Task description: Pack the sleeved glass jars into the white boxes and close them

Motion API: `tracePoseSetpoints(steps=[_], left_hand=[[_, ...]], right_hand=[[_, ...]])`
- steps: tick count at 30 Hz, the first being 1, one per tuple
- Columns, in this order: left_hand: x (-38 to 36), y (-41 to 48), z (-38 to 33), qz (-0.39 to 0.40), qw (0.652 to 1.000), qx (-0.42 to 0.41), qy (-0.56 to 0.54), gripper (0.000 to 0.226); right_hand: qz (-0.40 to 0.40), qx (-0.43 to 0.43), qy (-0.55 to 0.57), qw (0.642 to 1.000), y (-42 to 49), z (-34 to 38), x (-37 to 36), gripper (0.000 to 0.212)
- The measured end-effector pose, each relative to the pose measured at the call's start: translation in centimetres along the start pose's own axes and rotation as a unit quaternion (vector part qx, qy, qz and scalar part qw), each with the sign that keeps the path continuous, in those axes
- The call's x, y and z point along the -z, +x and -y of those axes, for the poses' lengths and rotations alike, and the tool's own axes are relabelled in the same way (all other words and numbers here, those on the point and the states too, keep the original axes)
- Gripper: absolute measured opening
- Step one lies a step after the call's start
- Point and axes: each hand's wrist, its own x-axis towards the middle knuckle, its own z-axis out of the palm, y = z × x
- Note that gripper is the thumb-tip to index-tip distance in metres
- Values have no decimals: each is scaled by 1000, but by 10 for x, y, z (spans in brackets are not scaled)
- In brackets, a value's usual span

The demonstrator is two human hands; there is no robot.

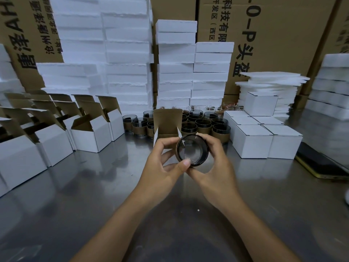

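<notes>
A sleeved glass jar point(192, 150) is held above the metal table point(94, 195), its mouth turned toward me. My right hand point(213, 163) grips it from the right and below. My left hand point(164, 165) holds it from the left, thumb on the lower rim. Just behind the jar stands an open white box point(166, 129) with its brown lid flap raised; my left fingers reach toward its front. Several more sleeved jars point(204, 123) stand grouped behind the box.
Several open white boxes point(90, 135) line the left side. Closed white boxes point(264, 138) sit stacked at the right, a phone point(321, 165) beside them. Foam blocks point(128, 63), foam sheets point(272, 86) and large cartons point(273, 35) fill the back.
</notes>
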Motion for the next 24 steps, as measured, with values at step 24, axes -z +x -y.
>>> tracePoseSetpoints(steps=[24], left_hand=[[-2,4,-2,1,982,162,-93,58]], right_hand=[[82,-311,167,932,8,9,1,30]])
